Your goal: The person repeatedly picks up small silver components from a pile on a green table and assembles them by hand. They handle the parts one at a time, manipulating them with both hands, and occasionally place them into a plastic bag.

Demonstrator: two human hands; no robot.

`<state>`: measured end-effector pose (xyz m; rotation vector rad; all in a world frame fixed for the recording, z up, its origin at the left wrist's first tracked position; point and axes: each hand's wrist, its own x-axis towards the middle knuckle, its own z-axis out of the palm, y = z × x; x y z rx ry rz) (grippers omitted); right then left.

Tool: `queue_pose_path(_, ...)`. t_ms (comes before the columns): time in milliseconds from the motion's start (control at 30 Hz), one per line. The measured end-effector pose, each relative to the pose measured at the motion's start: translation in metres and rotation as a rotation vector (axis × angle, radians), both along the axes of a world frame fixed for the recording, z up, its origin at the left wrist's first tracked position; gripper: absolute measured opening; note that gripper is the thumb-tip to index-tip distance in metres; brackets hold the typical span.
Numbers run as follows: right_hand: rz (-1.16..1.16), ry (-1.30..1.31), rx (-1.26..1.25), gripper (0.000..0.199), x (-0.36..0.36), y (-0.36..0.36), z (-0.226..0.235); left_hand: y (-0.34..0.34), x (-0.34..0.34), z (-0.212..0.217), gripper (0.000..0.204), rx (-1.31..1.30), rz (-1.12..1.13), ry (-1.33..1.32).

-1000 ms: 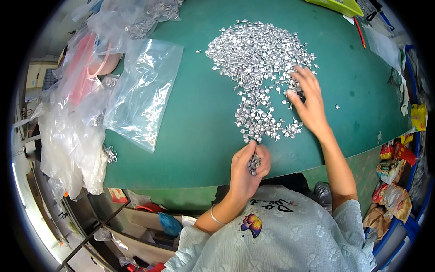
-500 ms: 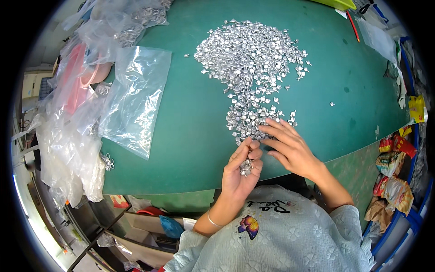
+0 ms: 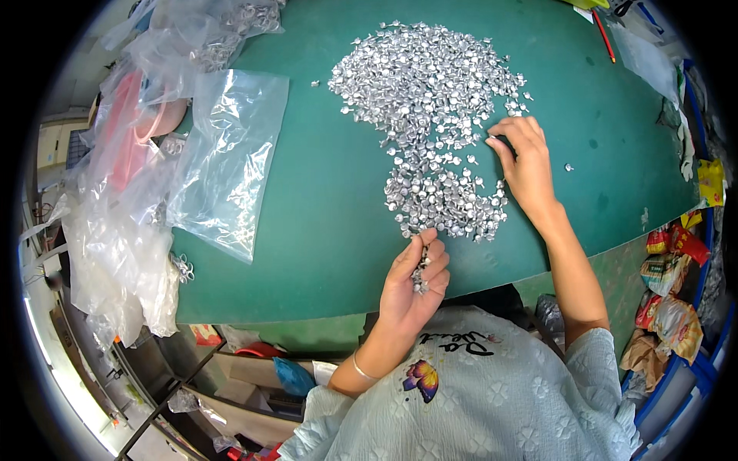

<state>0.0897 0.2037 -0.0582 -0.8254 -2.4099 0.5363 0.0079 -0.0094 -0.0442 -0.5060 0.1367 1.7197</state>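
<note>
A large pile of small silver metal pieces (image 3: 419, 77), round-headed with short stems, is spread on the green table (image 3: 323, 230). A smaller heap of them (image 3: 442, 200) joins its near side. My left hand (image 3: 415, 284) curls closed around a handful of these pieces, just in front of the smaller heap at the table's near edge. To the right of the pile, my right hand (image 3: 523, 157) is bent down with thumb and forefinger pinched close together. Whatever lies between those fingertips is too small to make out.
A flat clear plastic bag (image 3: 231, 161) lies left of the pile. Beyond it are crumpled bags (image 3: 115, 261) and a pink container (image 3: 131, 131). One loose piece (image 3: 569, 167) sits on the right, a red pencil (image 3: 603, 36) at the far right. Snack packets (image 3: 673, 323) hang beside the table.
My right hand has left the near heap and moved away from me to the pile's right side, its fingers drawing into a pinch. My left hand stays closed around its pieces.
</note>
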Motion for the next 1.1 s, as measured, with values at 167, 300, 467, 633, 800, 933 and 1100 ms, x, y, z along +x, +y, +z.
queue_pose_path(167,-0.064,0.404,-0.864,0.008,0.012,-0.037,0.017,0.002,0.004,0.006,0.020,-0.197,-0.099,0.328)
queue_pose_path(300,0.041,0.387,-1.403,0.010,0.033,-0.073,0.037,0.006,0.012,0.021,0.017,-0.410,-0.127,0.868)
queue_pose_path(467,0.092,0.468,-1.564,0.011,0.042,-0.093,0.044,0.008,0.013,0.027,0.022,-0.402,-0.161,1.272)
queue_pose_path(633,0.095,0.418,-1.412,0.007,0.044,-0.097,0.055,0.005,0.012,0.034,0.020,-0.344,-0.144,1.464)
queue_pose_path(800,0.104,0.466,-1.298,0.009,0.045,-0.104,0.062,0.002,0.014,0.039,0.018,-0.367,-0.132,1.351)
queue_pose_path(933,0.103,0.463,-1.211,0.014,0.045,-0.109,0.070,0.001,0.015,0.043,0.015,-0.395,-0.139,1.233)
queue_pose_path(1100,0.106,0.365,-0.937,0.013,0.047,-0.110,0.075,-0.001,0.016,0.043,0.014,-0.366,-0.122,1.265)
